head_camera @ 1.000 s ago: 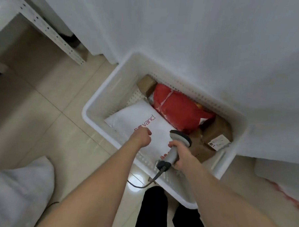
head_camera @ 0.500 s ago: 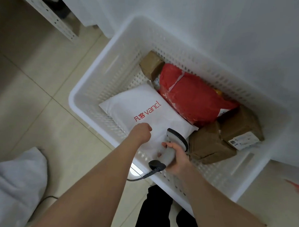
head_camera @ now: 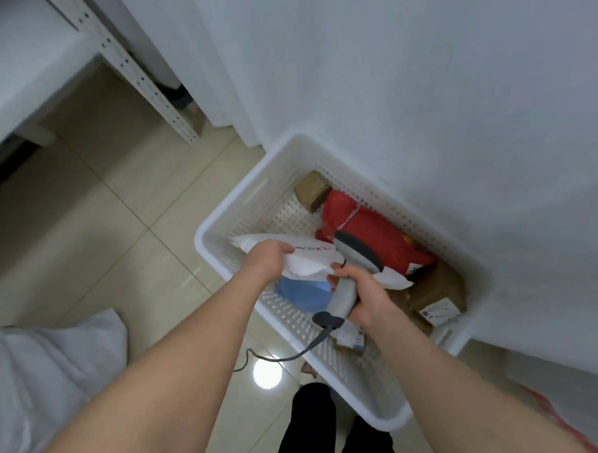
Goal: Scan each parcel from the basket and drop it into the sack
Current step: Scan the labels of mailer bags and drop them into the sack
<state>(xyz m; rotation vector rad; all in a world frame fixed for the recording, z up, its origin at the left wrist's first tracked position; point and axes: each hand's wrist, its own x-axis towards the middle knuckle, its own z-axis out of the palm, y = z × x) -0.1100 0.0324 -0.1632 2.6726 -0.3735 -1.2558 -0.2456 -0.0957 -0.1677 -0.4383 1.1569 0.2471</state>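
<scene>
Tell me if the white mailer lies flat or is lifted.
Lifted, not out. The left hand holds the white mailer by its near edge above a blue parcel; its far end lies within the basket.

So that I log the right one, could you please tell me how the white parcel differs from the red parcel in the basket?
The white parcel is held up, tilted, in the left hand; the red parcel lies in the basket. The white parcel bears red lettering; the red parcel has a pale tape strip across it. Both look like soft plastic mailer bags.
</scene>
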